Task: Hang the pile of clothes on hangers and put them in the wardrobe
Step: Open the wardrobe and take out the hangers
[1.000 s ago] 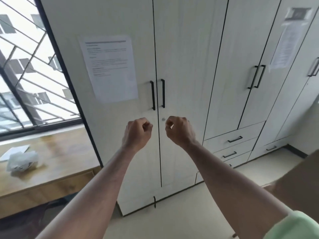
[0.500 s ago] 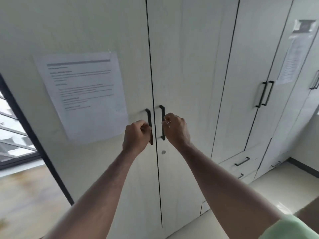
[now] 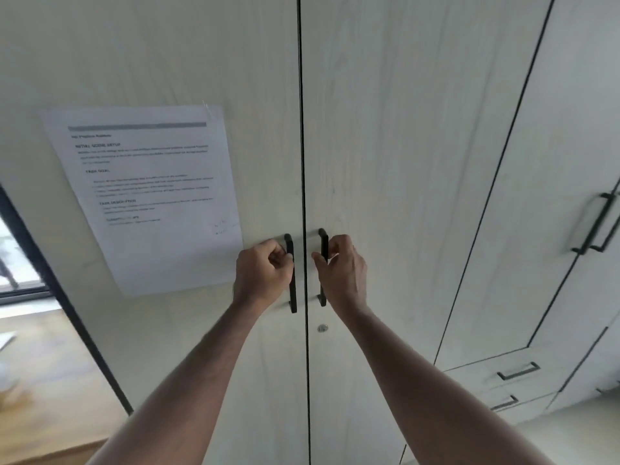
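Task barely begun. Left hand [image 3: 263, 275] grip curled round left door handle [image 3: 291, 273]; right hand [image 3: 342, 271] grip round right door handle [image 3: 322, 263]. Wardrobe [image 3: 385, 129] doors closed. Clothes, hangers not in view; all hanging left.

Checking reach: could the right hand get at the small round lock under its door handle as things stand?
Probably yes. The lock sits bare just below the right hand, which grips the right door handle; it would have to let go first.
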A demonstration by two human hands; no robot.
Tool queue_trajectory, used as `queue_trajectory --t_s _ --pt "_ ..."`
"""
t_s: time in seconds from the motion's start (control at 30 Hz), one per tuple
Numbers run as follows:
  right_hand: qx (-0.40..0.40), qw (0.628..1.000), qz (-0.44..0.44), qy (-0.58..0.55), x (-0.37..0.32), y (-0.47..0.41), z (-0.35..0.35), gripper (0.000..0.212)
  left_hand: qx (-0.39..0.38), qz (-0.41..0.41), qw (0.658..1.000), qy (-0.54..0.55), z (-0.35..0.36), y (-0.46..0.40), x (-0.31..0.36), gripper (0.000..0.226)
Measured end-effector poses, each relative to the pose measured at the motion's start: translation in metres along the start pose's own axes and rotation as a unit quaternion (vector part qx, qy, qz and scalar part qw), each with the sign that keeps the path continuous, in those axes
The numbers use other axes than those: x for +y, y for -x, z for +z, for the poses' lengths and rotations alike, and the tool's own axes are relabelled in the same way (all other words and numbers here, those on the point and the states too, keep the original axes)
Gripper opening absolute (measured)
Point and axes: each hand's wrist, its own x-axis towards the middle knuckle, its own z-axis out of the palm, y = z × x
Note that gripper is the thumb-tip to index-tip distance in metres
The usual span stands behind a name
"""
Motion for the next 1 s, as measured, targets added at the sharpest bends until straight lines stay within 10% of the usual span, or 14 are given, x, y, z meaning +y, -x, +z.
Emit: queue_trajectory --t_s 0.47,1.0 --pt "-0.097 0.994 0.027 -0.035 -0.003 0.002 -0.03 0.025 0.008 -0.065 0.998 -0.008 -0.009 0.055 0.026 0.016" --pt "-0.014 0.994 0.098 -0.036 -0.003 0.113 -0.178 0.025 -0.085 -0.029 0.994 0.055 -0.015 0.167 0.101 0.03"
